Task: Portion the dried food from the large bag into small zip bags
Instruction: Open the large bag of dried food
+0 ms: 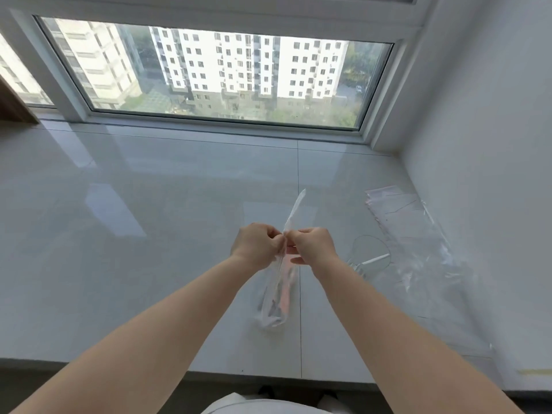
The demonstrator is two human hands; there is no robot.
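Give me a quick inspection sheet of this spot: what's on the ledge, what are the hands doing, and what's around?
Surface: glossy white tiled ledge under a window.
Job's things: clear bag with orange and dark contents, standing on the ledge; its twisted top sticks up. Flat clear zip bags lie to the right.
Clutter: clear round dish with a white utensil.
Hands: left hand and right hand both pinch the bag's neck.
Cables: nothing seen.
Surroundings: window facing apartment blocks; white wall on the right.

The large bag's [276, 297] contents blur into orange and grey (no shapes readable); both hands' fingertips hide its pinched neck.
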